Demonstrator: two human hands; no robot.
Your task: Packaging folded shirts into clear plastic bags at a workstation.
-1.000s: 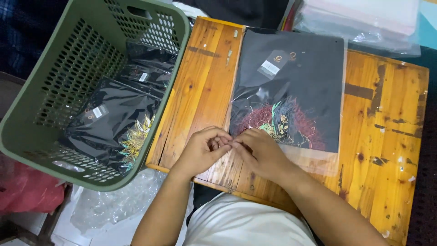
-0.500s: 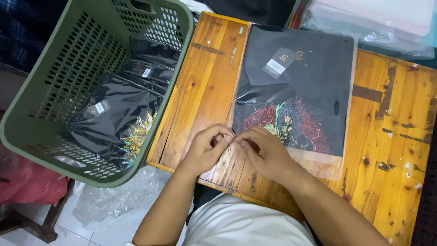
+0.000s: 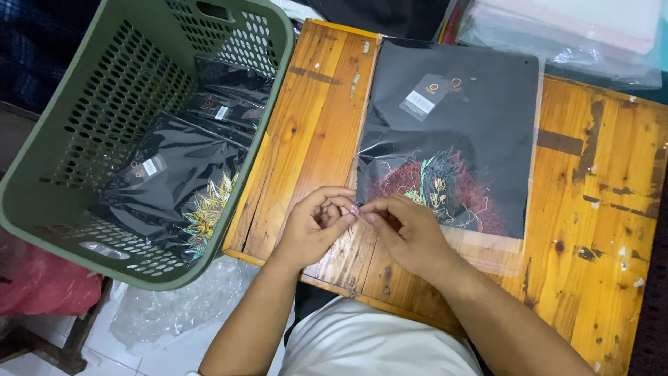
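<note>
A folded black shirt with a red and green print lies in a clear plastic bag (image 3: 452, 132) on the wooden table (image 3: 598, 230). My left hand (image 3: 313, 226) and my right hand (image 3: 403, 233) meet at the bag's near left corner, fingertips pinched together on the clear flap edge. What sits between the fingertips is too small to make out.
A green perforated basket (image 3: 90, 90) stands left of the table and holds bagged black shirts (image 3: 174, 174). Stacked clear bags (image 3: 570, 28) lie at the far right. Crumpled plastic (image 3: 167, 306) and a red bundle (image 3: 42, 285) lie on the floor.
Both hands stay pinched together at the bag's near edge, with only small finger movement. The view has shifted slightly.
</note>
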